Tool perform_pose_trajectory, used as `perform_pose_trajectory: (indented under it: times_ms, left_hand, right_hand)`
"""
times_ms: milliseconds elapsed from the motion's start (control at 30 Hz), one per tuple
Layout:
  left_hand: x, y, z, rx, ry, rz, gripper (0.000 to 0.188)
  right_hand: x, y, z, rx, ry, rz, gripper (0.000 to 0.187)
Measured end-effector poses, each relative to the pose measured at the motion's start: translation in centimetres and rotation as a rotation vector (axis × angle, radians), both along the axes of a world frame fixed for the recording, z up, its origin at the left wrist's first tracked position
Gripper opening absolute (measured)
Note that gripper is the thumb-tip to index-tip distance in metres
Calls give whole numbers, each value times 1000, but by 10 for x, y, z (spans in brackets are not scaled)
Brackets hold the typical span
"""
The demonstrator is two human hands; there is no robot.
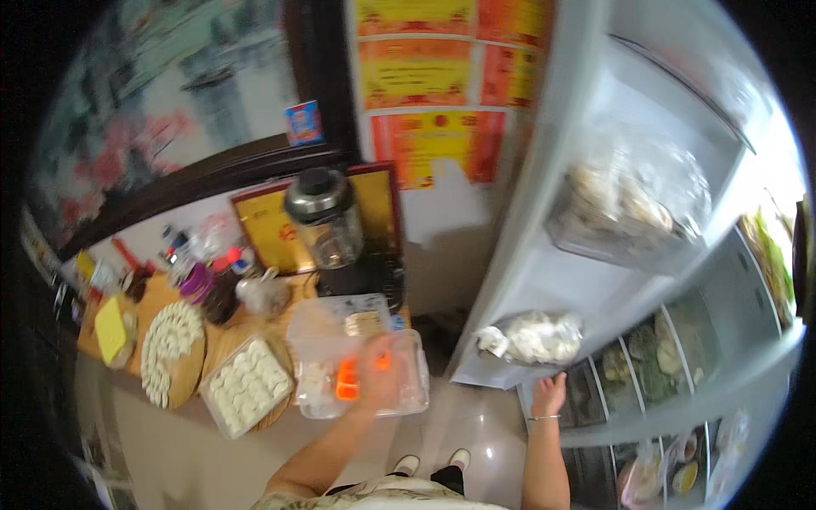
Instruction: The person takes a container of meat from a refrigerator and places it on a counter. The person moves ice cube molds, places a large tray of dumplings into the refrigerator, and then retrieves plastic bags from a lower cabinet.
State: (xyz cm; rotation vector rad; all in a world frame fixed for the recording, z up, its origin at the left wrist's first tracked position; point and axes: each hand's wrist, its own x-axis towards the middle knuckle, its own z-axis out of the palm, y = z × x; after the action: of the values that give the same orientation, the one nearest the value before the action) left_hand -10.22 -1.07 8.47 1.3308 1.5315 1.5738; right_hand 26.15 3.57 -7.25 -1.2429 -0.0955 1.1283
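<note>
My left hand (379, 378), smeared by motion, is over a clear plastic box (414, 399) on the table. Orange moulded pieces (348, 379) show beside and beneath it; whether its fingers hold one I cannot tell. A translucent lid or second box (308, 316) lies behind, with a pale block on it. Out to the right, my right hand (549, 396) has its fingers bent at the lower edge of the white fridge door panel (501, 289) and seems to grip it. A thin bracelet circles that wrist.
Left of the box stand a tray of dumplings (248, 387) and a round board with more dumplings (170, 353). A blender (327, 221), bags and a yellow-lidded tub (111, 330) crowd the table's back. Plastic bags (633, 200) and several filled compartments (654, 357) show in the fridge.
</note>
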Motion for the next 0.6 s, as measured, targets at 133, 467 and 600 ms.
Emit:
perform_pose_trajectory:
  times_ms: [133, 467, 600]
  left_hand:
    - [-106, 2, 20, -251, 1046, 55, 41]
    - [-120, -29, -6, -224, 970, 156, 11]
    - [-90, -55, 59, -64, 1051, 146, 10]
  right_hand:
    - [-33, -12, -33, -123, 139, 44, 48]
    - [-73, -45, 24, 44, 195, 143, 41]
    - [-105, -68, 63, 145, 162, 414, 43]
